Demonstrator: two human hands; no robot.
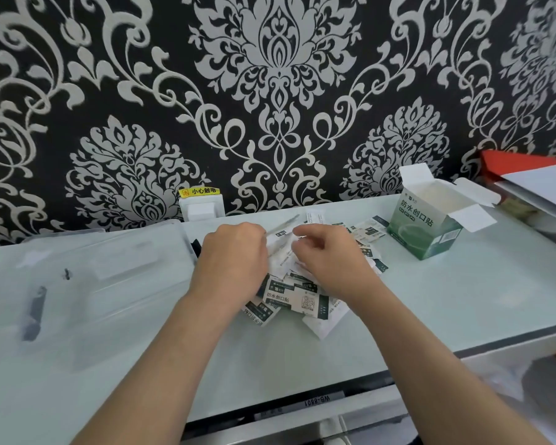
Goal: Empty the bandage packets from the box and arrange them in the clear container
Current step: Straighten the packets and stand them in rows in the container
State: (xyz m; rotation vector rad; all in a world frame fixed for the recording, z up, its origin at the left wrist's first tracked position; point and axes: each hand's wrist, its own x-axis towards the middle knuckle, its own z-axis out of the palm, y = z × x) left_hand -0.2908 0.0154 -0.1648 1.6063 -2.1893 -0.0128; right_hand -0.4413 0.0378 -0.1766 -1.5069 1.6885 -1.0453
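Head view shows me both hands low over a loose pile of packets (297,300) in the middle of the table (446,300). My left hand (231,258) is back up, with its fingers bent down into the left side of the pile. Their tips are hidden, so I cannot tell whether it grips anything. My right hand (331,255) is just beside it, with thumb and fingers drawn together and pinching a white packet at the top of the pile. The two hands nearly touch.

The packets lie scattered flat and overlapping, some white face up, some showing dark green print. They spread from under my wrists back toward the wall (276,75).

The box (426,226) stands upright on the table to the right of the pile, near its farthest packets. Its top flaps are open and its inside shows white.

The container (109,252) sits on the table to the left, its near corner just beside my left hand, with a grey latch (34,313) on its left end.

A socket (201,210) with a yellow label (199,191) is on the wall behind the hands. A red folder (507,165) and papers (543,191) are stacked at far right.
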